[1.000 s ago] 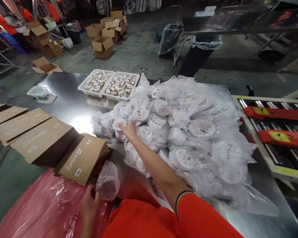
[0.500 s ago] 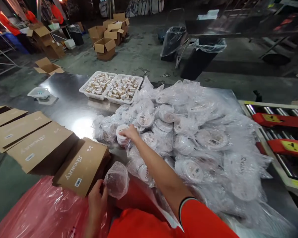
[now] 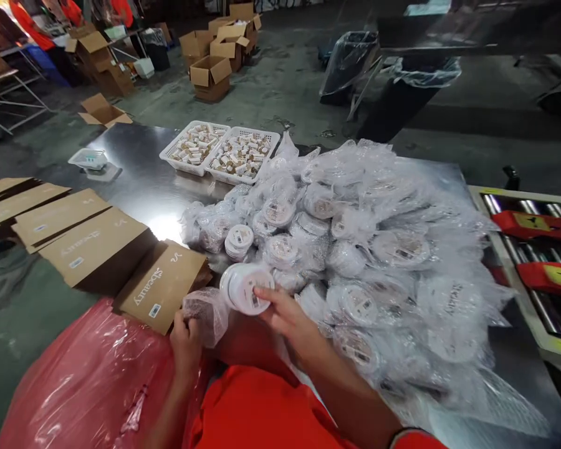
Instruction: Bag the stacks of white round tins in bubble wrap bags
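Note:
My left hand (image 3: 187,338) is closed on the rim of a clear bubble-wrap bag (image 3: 207,316), whose mouth faces the right. My right hand (image 3: 283,312) grips a short stack of round white containers (image 3: 247,289) with labels, tilted beside the bag's mouth. Behind them, a smaller stack of white containers (image 3: 239,242) stands unwrapped on the metal table (image 3: 138,162). A large heap of bubble-wrapped containers (image 3: 383,249) spreads over the table's middle and right. Brown printed envelopes (image 3: 161,284) lie in stacks to the left.
Two white baskets (image 3: 168,151) (image 3: 273,144) of small bottles stand at the table's back. A small tray (image 3: 88,159) sits at the back left. A pink plastic bag (image 3: 81,380) bulges at the lower left. A roller conveyor (image 3: 530,255) stands right; people in orange work far left.
My right hand has lifted containers from the table and brought them toward me, beside the bag. My left hand still holds the bag. The view has shifted slightly.

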Motion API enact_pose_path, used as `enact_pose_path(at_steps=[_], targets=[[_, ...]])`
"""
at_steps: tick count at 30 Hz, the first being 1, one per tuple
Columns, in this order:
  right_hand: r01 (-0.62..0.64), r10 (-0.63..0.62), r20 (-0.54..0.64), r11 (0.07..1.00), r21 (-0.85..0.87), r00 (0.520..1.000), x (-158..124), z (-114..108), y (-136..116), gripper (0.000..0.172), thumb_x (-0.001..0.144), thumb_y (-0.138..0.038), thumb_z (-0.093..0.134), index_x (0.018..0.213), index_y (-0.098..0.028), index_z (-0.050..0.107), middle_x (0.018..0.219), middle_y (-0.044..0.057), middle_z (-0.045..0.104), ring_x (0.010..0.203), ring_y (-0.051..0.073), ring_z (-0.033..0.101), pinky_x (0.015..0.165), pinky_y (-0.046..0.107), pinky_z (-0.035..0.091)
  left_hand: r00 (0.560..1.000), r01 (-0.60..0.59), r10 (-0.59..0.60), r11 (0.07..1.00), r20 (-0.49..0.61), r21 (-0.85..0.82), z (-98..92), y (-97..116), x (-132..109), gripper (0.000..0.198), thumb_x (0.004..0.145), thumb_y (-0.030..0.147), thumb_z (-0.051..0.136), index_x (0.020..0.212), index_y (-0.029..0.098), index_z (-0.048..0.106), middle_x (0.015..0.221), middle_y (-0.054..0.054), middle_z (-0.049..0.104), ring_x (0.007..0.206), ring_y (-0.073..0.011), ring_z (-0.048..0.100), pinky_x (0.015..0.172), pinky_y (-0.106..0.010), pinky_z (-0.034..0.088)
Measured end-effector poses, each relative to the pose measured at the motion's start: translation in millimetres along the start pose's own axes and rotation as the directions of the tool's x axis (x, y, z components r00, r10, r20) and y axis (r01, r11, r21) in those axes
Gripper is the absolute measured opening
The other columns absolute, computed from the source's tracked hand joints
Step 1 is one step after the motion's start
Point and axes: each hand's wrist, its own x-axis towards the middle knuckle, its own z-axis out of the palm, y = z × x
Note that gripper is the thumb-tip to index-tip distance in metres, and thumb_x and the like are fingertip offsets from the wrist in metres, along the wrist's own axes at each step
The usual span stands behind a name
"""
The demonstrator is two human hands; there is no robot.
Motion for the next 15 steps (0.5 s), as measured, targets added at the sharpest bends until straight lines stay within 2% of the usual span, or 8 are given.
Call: enact_pose_path(at_steps=[2,5,7,10,13,15], targets=[[-0.008,0.008,-0.02,1.0,0.012,1.0,-31,7,19,0.044,0.051,-0.019,0.084,0.091,-0.019,0.064,0.08,-0.001,0.068,0.074,0.016,0.063,0.071,0.028,0.052,0.997,-0.067,0.067,0.997,0.023,0.025,5.3,12,-8,0.011,0.072,0.03,0.052,0.078,0.021,0.054,0.063,0.003,0.056,0.058,-0.0145,0.05,0.056,-0.024,0.035],[0.038,-0.04,-0.044,0.998,-0.056,0.998,-53,15,35,0.058,0.048,-0.016,0.085,0.101,-0.022,0.062,0.09,-0.001,0.067,0.083,0.017,0.061,0.076,0.028,0.05,0.978,-0.18,0.18,0.984,0.104,-0.01,11.8,27,-22,0.021,0.067,0.031,0.06,0.086,0.02,0.057,0.068,0.001,0.061,0.061,-0.0164,0.055,0.057,-0.024,0.039],[0.082,-0.094,-0.089,0.989,-0.126,0.992,-54,13,38,0.06,0.047,-0.019,0.085,0.102,-0.023,0.06,0.093,0.0,0.065,0.086,0.018,0.06,0.078,0.03,0.049,0.962,-0.223,0.232,0.972,0.144,-0.073,14.8,31,-30,0.022,0.068,0.031,0.061,0.087,0.019,0.058,0.072,0.0,0.064,0.064,-0.0168,0.057,0.059,-0.024,0.041],[0.127,-0.158,-0.157,0.973,-0.193,0.975,-51,1,39,0.058,0.048,-0.022,0.085,0.1,-0.024,0.059,0.091,-0.001,0.063,0.087,0.018,0.058,0.079,0.031,0.048,0.956,-0.225,0.251,0.959,0.149,-0.172,16.9,29,-40,0.02,0.079,0.038,0.055,0.084,0.019,0.056,0.067,0.001,0.061,0.061,-0.0148,0.055,0.058,-0.023,0.042],[0.137,-0.172,-0.134,0.961,-0.24,0.976,-51,-13,42,0.051,0.054,-0.026,0.082,0.097,-0.023,0.056,0.086,-0.002,0.061,0.082,0.017,0.058,0.076,0.03,0.048,0.958,-0.211,0.244,0.955,0.151,-0.207,15.1,29,-46,0.028,0.087,0.046,0.047,0.082,0.019,0.055,0.055,0.005,0.051,0.051,-0.012,0.049,0.053,-0.021,0.04],[0.16,-0.208,-0.109,0.928,-0.337,0.972,-54,-18,43,0.047,0.056,-0.029,0.08,0.095,-0.022,0.054,0.085,-0.002,0.06,0.08,0.017,0.057,0.074,0.029,0.048,0.943,-0.269,0.295,0.948,0.152,-0.172,12.3,32,-50,0.031,0.088,0.046,0.046,0.08,0.019,0.056,0.054,0.005,0.05,0.05,-0.0114,0.048,0.052,-0.021,0.039]])
